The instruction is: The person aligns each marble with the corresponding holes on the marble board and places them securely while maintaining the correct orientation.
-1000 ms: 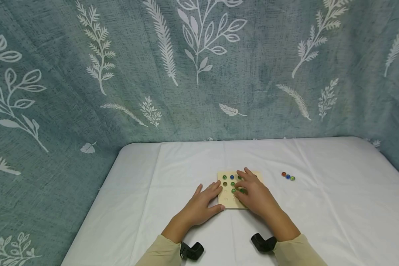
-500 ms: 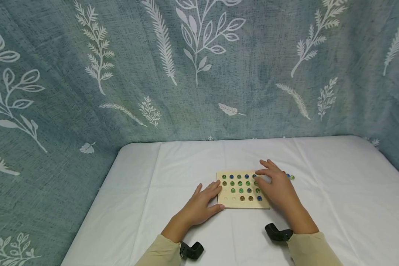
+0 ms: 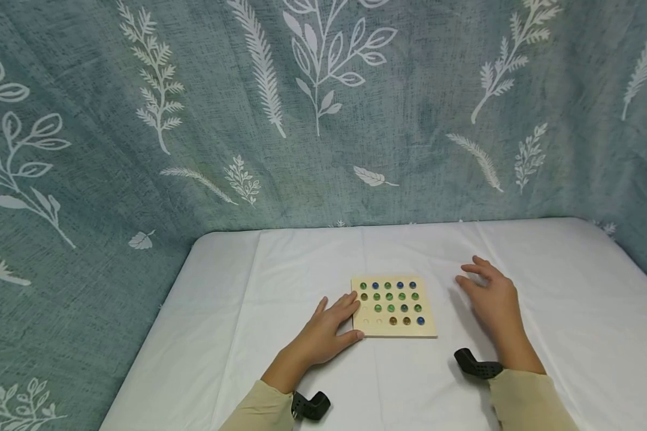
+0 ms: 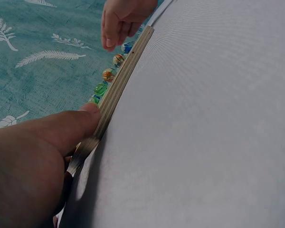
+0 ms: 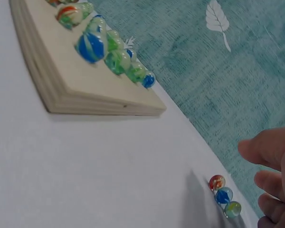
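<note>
A pale wooden board (image 3: 373, 331) lies on the white cloth, with glass marbles (image 5: 91, 46) seated in most of its hollows. Bare hollows show at its near left. My left hand (image 3: 323, 338) rests against the board's left side, fingers straight on the edge and thumb by the near corner. Right of the board, my right hand (image 3: 493, 302) hovers with loosely bent fingers, holding nothing. Three loose marbles lie close by it in the right wrist view: a red one (image 5: 217, 183), a blue one (image 5: 223, 195) and a yellow-green one (image 5: 232, 209). The hand hides them in the head view.
White cloth (image 3: 280, 275) covers the table. Behind it hangs a teal curtain (image 3: 420, 197) with white leaf prints. Black wrist mounts (image 3: 311, 406) stick out inward from both sleeves.
My right hand has come away from over the board and moved right to the loose marbles. More of the board's right side now shows. The left hand has stayed in place.
</note>
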Tool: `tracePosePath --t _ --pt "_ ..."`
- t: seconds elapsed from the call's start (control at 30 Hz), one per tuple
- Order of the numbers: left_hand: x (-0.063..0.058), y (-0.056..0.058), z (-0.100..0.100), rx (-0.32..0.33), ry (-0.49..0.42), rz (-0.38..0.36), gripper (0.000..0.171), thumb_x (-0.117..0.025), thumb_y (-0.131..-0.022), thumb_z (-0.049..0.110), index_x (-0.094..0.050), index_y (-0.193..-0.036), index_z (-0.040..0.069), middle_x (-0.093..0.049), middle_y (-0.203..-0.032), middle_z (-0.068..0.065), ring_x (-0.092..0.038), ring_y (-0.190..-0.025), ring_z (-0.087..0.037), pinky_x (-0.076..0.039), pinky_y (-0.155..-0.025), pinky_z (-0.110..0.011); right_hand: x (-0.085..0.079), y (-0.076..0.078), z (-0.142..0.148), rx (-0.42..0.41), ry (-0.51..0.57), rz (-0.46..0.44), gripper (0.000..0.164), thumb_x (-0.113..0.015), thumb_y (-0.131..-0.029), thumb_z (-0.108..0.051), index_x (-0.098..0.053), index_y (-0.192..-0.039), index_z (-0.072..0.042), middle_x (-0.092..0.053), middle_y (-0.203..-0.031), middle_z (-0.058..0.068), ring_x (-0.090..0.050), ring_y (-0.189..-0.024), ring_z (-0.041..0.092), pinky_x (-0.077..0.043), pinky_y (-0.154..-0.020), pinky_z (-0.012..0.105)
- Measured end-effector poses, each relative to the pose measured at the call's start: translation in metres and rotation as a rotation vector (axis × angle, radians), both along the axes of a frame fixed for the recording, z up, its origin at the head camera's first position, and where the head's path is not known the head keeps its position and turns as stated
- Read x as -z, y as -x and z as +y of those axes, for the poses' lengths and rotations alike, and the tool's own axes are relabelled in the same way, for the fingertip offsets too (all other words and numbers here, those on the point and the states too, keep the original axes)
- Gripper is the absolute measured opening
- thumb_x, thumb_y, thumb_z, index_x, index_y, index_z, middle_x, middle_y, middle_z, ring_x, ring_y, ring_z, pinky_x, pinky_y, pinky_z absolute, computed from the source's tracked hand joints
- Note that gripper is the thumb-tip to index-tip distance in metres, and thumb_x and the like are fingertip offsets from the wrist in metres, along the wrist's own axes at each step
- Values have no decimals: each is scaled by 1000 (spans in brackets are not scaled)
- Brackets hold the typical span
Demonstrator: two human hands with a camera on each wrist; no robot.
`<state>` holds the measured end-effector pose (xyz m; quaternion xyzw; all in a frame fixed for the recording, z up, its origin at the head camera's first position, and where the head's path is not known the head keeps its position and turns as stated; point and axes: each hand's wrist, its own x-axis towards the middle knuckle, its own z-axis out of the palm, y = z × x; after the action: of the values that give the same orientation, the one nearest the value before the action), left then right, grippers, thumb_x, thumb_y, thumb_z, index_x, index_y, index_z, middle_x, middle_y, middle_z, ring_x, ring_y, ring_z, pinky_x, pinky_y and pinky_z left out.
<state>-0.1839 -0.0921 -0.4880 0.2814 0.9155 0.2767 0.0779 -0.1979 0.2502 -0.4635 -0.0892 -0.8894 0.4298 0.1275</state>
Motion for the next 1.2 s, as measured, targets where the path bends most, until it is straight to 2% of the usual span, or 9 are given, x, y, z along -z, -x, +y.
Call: tracePosePath --t 0.3,0.67,1.2 --pt "-1 -1 0 5 3 -1 72 -58 -95 50 -35 -154 16 -22 -163 7 -20 -151 -12 -4 -126 -47 14 5 6 60 66 -83 49 -63 -96 -35 -61 -132 -2 -39 -156 12 -32 -144 41 -31 -114 60" --pt "-1 0 -1 1 3 -11 73 -58 -95 51 -34 -154 17 -20 -163 9 -18 -151 -10 -2 -126 -46 17 9 1 21 -61 -123 45 -65 -95 -21 -58 -134 -1 -36 -156 19 -28 -145 43 -27 -115 62" --pt "1 0 0 0 7 -5 72 -59 -95 49 -34 -154 17 -21 -163 9 -19 -151 -10 -3 -126 -45 21 11 -2 11 -133 -121 25 -65 -93 -13 -67 -115 -1 -40 -152 24 -27 -145 46 -23 -116 64"
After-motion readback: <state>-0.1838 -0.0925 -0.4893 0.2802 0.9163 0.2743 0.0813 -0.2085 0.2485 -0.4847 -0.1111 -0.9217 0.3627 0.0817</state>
